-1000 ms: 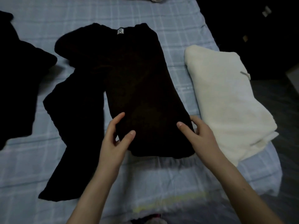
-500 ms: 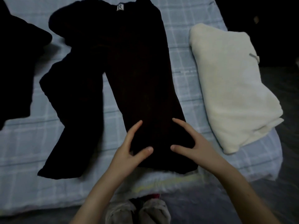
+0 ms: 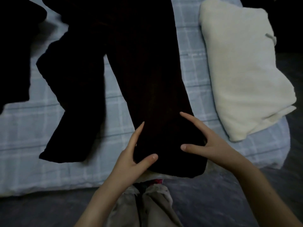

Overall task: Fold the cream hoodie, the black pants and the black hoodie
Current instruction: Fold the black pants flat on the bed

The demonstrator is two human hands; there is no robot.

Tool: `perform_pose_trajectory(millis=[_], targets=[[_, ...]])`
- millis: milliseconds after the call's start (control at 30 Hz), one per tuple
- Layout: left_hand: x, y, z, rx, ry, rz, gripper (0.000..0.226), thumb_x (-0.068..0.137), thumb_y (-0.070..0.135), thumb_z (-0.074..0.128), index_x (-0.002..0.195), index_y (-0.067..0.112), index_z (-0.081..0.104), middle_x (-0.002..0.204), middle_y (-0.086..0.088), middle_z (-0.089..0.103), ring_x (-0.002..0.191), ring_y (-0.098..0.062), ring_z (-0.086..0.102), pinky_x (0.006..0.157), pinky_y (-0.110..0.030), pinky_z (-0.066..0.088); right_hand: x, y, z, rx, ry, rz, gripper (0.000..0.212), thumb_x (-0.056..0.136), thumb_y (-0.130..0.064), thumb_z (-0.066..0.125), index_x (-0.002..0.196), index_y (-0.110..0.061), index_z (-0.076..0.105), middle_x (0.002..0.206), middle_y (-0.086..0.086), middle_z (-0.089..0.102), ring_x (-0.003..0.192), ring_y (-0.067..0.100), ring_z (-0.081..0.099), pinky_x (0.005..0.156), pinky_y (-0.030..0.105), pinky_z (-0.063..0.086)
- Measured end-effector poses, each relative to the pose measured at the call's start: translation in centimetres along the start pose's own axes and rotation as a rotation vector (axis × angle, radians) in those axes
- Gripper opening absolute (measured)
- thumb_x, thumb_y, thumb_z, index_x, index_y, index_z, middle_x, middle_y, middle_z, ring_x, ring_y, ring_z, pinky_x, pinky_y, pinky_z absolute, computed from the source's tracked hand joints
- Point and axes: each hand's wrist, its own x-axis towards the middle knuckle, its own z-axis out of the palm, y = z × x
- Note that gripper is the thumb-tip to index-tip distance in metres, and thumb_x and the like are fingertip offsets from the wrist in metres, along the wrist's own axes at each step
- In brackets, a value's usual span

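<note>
We see a bed point(image 3: 32, 145) under a pale blue checked sheet. The black pants point(image 3: 144, 63) lie spread across its middle, legs running toward 6 and 7 o'clock, one hem reaching the near edge. A folded cream hoodie point(image 3: 237, 71) lies at 3 o'clock, apart from them. The black hoodie point(image 3: 13, 63) lies at 9 o'clock.
</note>
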Motion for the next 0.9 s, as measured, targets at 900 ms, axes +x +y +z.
perform_pose_trajectory(millis=[900], targets=[[-2.3, -1.3, 2.0, -0.191, -0.226, -0.105, 0.107, 0.077, 0.032, 0.081, 0.152, 0.049, 0.008, 0.146, 0.038, 0.031, 0.136, 0.007, 0.037, 0.098, -0.009, 0.041, -3.5, 3.0, 1.3, 0.138, -0.227, 0.060, 0.103, 0.076, -0.033, 0.086, 0.152, -0.055, 0.019, 0.157, -0.033, 0.021, 0.144, -0.005, 0.029, 0.107, 0.014, 0.038]])
